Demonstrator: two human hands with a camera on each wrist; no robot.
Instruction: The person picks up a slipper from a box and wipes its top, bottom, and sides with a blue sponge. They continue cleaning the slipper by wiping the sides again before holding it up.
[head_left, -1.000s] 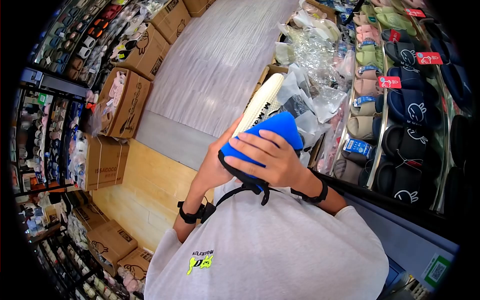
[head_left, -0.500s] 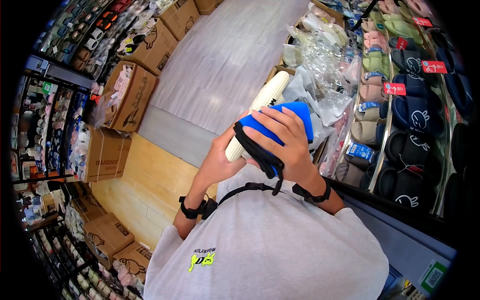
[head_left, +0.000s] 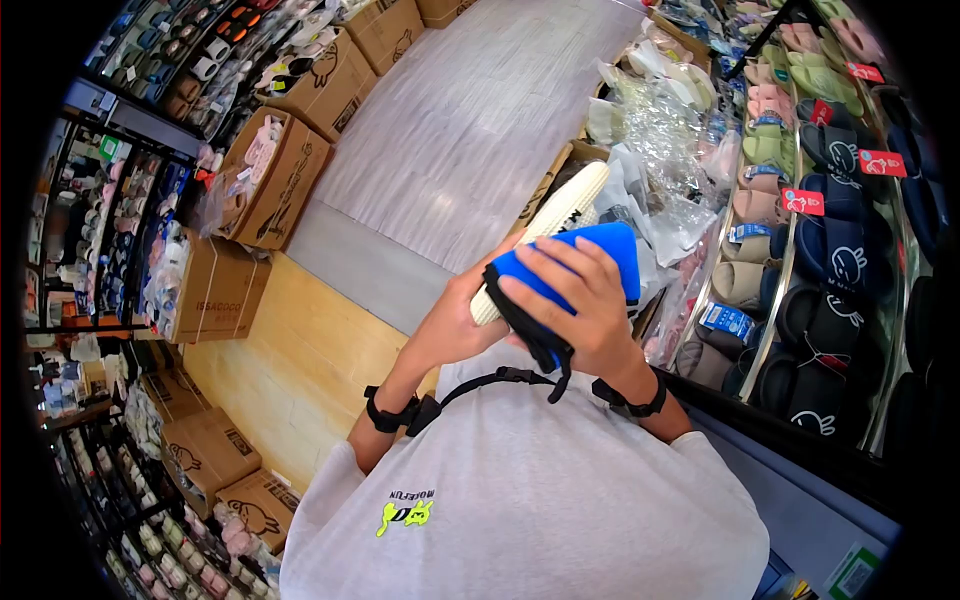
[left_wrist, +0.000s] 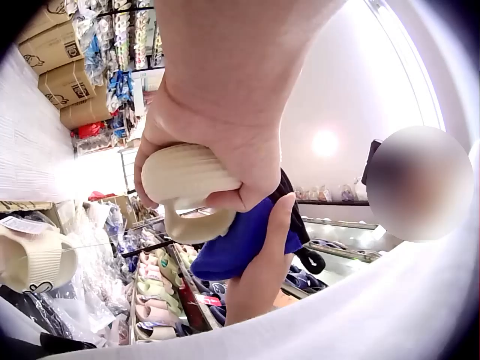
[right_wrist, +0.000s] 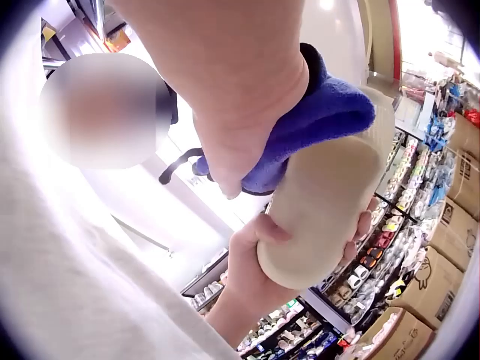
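My left hand [head_left: 465, 312] grips a cream slipper [head_left: 567, 204] with a ribbed edge and dark lettering. In the right wrist view its smooth footbed [right_wrist: 322, 202] faces the camera, with the left thumb lying over one end. My right hand [head_left: 585, 310] holds a blue plush cloth [head_left: 612, 248] with black trim and a dangling black cord, its fingers spread over the cloth's upper face. The cloth lies against the slipper's side and covers part of the lettering in the head view. From the left wrist, the slipper's end [left_wrist: 187, 174] pokes out of the left hand.
Shelves of slippers [head_left: 845, 250] rise close on the right. Beyond my hands is a heap of slippers in clear plastic bags [head_left: 670, 130]. Cardboard boxes [head_left: 270, 180] line the left side along the grey floor [head_left: 460, 100]. My belly strap [head_left: 510, 375] sits just below the hands.
The blue cloth has shifted to the right along the slipper, baring the slipper's near end and more black trim. Both hands have drifted slightly right in the head view, still holding their things.
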